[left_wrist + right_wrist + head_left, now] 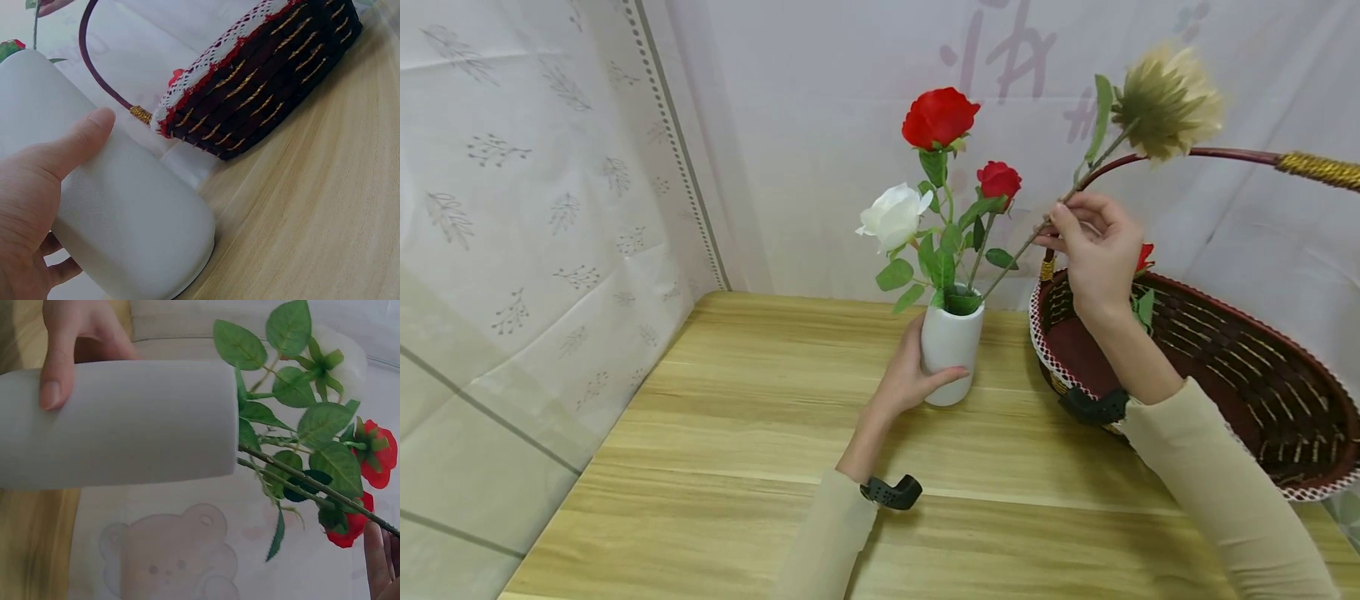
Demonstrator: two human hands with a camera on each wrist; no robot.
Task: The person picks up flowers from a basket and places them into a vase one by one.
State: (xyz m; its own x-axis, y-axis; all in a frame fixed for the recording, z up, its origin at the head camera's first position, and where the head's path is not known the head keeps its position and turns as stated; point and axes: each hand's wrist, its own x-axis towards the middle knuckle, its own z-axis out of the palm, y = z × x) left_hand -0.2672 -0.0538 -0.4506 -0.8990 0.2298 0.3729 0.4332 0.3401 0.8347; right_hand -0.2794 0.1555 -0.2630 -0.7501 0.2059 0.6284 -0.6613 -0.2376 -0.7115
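Observation:
A white vase (pixel 952 354) stands on the wooden table, and my left hand (pixel 912 375) grips it round its side, thumb across the front. Two red roses (pixel 940 118) and a white rose (pixel 895 217) with green leaves rise from its mouth. My right hand (pixel 1103 250) pinches the stem of a cream-coloured flower (pixel 1168 104) between thumb and fingers. That stem slants down to the left, its lower end inside the vase mouth. In the right wrist view, the stem (pixel 294 472) enters the vase beside the leaves; only the right fingertips (pixel 377 559) show there.
A dark woven basket (pixel 1247 350) with white lace trim and a tall arched handle (pixel 1232 153) stands to the right, under my right forearm. A red flower (pixel 1144 257) with leaves lies inside it. Printed cloth (pixel 797 150) hangs behind the table (pixel 760 400).

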